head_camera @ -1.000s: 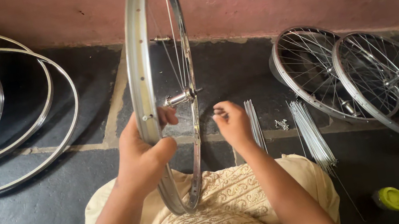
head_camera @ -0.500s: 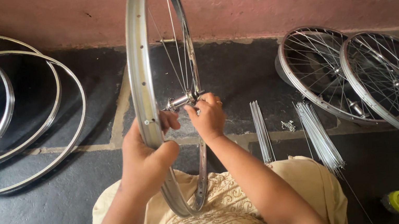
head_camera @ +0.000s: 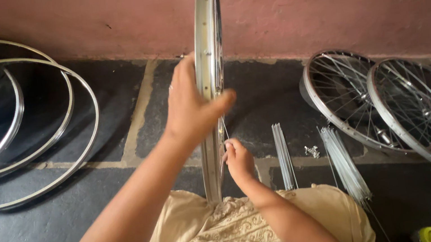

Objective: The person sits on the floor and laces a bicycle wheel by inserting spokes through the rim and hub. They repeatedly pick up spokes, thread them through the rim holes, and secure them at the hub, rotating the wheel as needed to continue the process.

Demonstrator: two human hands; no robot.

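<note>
Gripping an upright wheel rim (head_camera: 207,54) (edge-on), left hand (head_camera: 188,105) clasped around it, right hand (head_camera: 239,160) pinching a spoke (head_camera: 224,131), bare rims (head_camera: 16,122) lying nearby.

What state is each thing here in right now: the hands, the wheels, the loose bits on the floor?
Left hand: gripping the upright rim.
Right hand: pinching a spoke low inside that rim.
Bare rims: flat on the floor, overlapping.
Spoked wheels: leaning by the wall, overlapping.
Spoke bundles: loose on the floor.
</note>
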